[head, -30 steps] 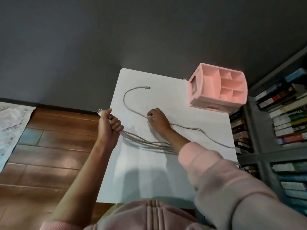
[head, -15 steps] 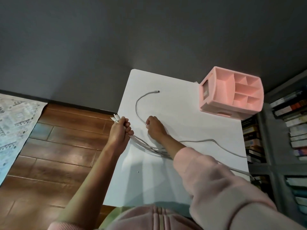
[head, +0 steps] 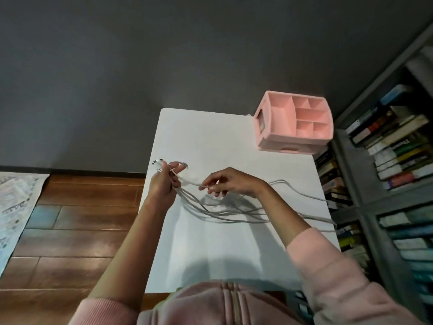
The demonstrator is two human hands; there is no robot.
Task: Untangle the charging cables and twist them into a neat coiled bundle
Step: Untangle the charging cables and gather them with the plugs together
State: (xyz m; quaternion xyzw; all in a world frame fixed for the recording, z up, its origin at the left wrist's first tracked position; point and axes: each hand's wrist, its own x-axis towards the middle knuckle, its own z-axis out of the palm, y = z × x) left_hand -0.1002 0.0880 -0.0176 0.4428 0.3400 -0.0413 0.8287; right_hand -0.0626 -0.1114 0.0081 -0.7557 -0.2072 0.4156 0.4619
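Observation:
Several white charging cables (head: 225, 213) trail across the white table (head: 210, 137) and hang over its right edge. My left hand (head: 164, 184) is raised at the table's left edge, shut on the gathered plug ends, which stick out above its fingers. My right hand (head: 230, 181) hovers just to the right of it, pinching one cable strand that runs from the left hand's fingers. The loose lengths sag below both hands onto the tabletop.
A pink desk organizer (head: 295, 121) with several open compartments sits at the table's far right corner. A grey bookshelf (head: 386, 160) full of books stands on the right. Wooden floor (head: 82, 219) and a patterned rug (head: 14, 207) lie on the left.
My right hand lifted off the table, drawing the far cable end over to my left hand. The curved strand that lay on the far tabletop is gone from there.

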